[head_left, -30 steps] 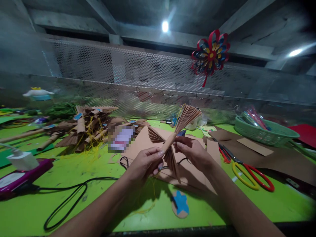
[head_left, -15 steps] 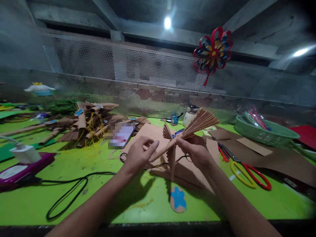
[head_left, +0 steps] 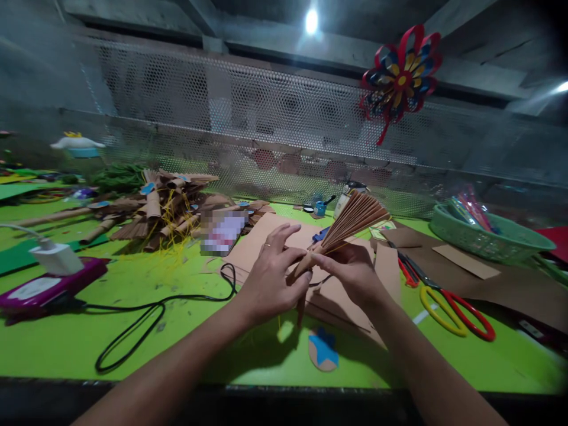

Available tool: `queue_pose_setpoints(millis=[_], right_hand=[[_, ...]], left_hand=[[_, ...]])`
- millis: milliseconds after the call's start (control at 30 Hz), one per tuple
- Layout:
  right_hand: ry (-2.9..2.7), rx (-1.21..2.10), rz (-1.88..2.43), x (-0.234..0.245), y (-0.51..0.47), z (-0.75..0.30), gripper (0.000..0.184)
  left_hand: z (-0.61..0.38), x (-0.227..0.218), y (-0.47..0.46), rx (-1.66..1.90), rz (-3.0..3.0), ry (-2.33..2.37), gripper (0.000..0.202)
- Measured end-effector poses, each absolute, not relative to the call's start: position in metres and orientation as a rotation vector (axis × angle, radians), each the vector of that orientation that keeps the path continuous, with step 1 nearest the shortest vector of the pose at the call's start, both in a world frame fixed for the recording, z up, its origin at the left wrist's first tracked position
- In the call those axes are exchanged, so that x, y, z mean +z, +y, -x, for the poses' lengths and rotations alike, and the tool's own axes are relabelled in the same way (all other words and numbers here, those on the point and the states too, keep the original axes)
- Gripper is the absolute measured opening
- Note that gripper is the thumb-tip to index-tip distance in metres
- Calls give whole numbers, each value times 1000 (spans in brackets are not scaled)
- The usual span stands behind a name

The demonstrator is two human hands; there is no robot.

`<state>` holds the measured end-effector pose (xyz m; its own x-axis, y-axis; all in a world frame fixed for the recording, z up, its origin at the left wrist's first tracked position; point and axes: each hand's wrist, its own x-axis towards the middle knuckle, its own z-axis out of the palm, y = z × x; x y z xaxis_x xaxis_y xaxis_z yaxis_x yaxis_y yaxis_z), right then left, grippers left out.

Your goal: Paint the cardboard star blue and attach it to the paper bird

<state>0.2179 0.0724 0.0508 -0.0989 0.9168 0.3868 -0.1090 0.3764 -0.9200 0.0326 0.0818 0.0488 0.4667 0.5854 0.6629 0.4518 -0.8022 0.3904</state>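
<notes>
My left hand [head_left: 273, 278] and my right hand [head_left: 348, 269] meet over the green table [head_left: 133, 331], both closed on the stem of a pleated brown paper fan [head_left: 352, 220]. The fan's folds spread up and to the right above my right hand. My left index finger sticks out while the other fingers grip. Under my hands lie flat brown paper sheets [head_left: 257, 245]. A round card piece with a blue shape [head_left: 323, 350] lies on the table just in front of my hands.
Red and yellow scissors [head_left: 448, 307] lie right of my hands. A green basket [head_left: 488, 236] stands far right. A heap of brown paper pieces [head_left: 164, 210] and a phone [head_left: 222, 232] lie at left, with a black cable [head_left: 146, 313], a pink device [head_left: 39, 290] and a charger [head_left: 55, 257]. A paper flower [head_left: 402, 68] hangs on the mesh.
The fan's lower pleats have been gathered in; the fan now shows only above my right hand. My left hand has come back onto the stem. The view shifted down slightly.
</notes>
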Motion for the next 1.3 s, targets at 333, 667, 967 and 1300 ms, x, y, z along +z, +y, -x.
queue_pose_setpoints(millis=[333, 667, 967, 1300], right_hand=[[-1445, 937, 789, 45, 70, -218, 7], [-1418, 1000, 784, 51, 68, -216, 9], [-1390, 1001, 760, 47, 66, -213, 4], [-1397, 1001, 760, 48, 65, -211, 3]], left_hand=[[-33, 46, 83, 1291, -2516, 786, 18], [-32, 42, 86, 1298, -2466, 816, 37], [-34, 39, 87, 1284, -2452, 809, 24], [-33, 43, 86, 1356, -2509, 759, 22]])
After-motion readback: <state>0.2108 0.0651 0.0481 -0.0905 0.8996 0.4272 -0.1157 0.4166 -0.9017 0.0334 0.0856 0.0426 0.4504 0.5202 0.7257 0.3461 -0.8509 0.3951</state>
